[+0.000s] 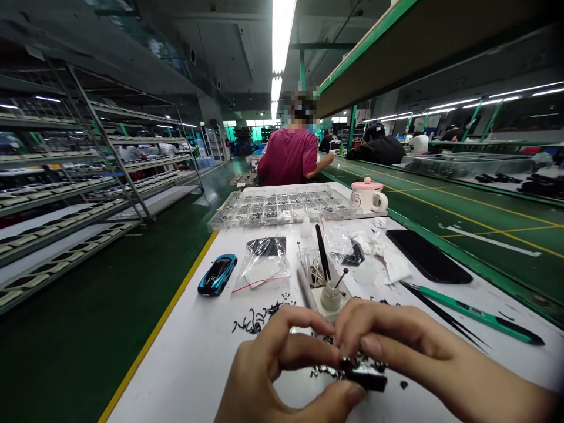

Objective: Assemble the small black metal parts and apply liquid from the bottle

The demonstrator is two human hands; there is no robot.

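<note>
A small black part with a shiny top point(365, 373) is held between both hands, low in the head view. My left hand point(282, 364) grips its left end, the thumb below and the fingers curled above. The fingers of my right hand point(396, 341) press on it from above and behind. Small black curved pieces point(259, 317) lie scattered on the white table point(176, 364) to the left, and more lie behind and under the hands. A small glass jar point(331, 296) stands just beyond the hands, with black tweezers point(323, 252) upright near it.
A blue toy car point(217, 274) and a plastic bag point(262, 264) lie at the left. Behind are a compartment tray point(286, 205) and a pink-lidded mug point(368, 195). A black phone point(427, 255) and a green pen-like tool point(478, 314) lie right. A person in red point(288, 154) sits ahead.
</note>
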